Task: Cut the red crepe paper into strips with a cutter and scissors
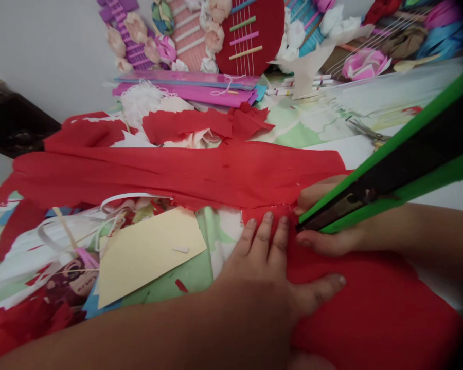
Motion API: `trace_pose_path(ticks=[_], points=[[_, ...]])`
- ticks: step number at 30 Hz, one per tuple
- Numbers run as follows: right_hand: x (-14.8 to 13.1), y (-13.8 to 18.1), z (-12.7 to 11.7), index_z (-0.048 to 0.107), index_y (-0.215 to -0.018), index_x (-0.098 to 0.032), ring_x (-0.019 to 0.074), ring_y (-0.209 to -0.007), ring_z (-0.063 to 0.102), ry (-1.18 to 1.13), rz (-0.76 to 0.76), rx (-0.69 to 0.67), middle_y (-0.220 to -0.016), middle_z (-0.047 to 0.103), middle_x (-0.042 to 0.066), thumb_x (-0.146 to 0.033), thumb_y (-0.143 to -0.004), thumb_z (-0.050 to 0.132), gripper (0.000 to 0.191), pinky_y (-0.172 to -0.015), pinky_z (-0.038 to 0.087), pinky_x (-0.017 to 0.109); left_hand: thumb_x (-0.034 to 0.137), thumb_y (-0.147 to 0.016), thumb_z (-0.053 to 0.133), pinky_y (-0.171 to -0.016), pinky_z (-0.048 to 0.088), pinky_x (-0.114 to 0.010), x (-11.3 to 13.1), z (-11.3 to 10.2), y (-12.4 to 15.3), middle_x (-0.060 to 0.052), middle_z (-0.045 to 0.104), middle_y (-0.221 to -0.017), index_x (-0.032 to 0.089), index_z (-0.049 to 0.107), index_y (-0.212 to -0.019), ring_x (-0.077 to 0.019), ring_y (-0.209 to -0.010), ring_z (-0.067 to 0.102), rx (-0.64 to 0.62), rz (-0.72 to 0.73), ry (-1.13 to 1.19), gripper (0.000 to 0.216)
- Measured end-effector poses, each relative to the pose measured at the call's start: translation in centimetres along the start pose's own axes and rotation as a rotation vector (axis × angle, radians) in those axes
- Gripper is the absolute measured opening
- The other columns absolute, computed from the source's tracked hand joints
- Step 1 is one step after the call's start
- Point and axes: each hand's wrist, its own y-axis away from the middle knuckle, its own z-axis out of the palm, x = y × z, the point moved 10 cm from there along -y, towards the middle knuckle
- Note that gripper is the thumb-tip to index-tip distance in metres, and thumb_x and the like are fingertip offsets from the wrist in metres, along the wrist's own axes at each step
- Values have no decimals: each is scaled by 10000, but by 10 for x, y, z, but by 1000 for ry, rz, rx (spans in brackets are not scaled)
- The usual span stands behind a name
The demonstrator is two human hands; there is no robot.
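My left hand (266, 272) lies flat with fingers spread, pressing on a large piece of red paper (362, 303). Just right of its fingertips, my right hand (337, 242) grips a green and black stapler (374, 190). Thumb and fingers sit on either side of the stapler's narrow front end, which rests at the seam where the paper meets a long strip of red crepe paper (216, 174). That strip stretches left across the table, wrinkled and ragged along its lower edge.
Yellow card (150, 257) lies left of my left hand among scraps and sticks. Behind are torn red crepe (189, 126), white string (142, 100), magenta folders (185, 92) and scissors (364, 128). Decorated boards with strings and paper flowers (250, 36) lean at the back.
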Motion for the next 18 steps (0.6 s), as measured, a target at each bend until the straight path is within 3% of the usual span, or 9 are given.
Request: trace_pose_path(ticks=[13, 18], points=[[30, 9, 4, 425, -565, -160, 51, -466, 385, -176, 264, -22, -509, 423, -44, -436, -690, 606, 353, -422, 289, 209, 602, -800, 417, -916, 276, -555, 3, 0, -2, -103, 386, -1354, 480, 267, -1298, -377, -1219, 335, 30, 7, -16, 533], [29, 6, 4, 470, -587, -151, 59, -481, 425, -420, 226, -25, -520, 462, -36, -527, -657, 610, 407, -410, 310, 200, 577, -782, 474, -898, 294, -560, 4, 3, -3, -89, 415, -1336, 520, 314, -1258, -368, -1189, 376, 83, 43, -30, 506]])
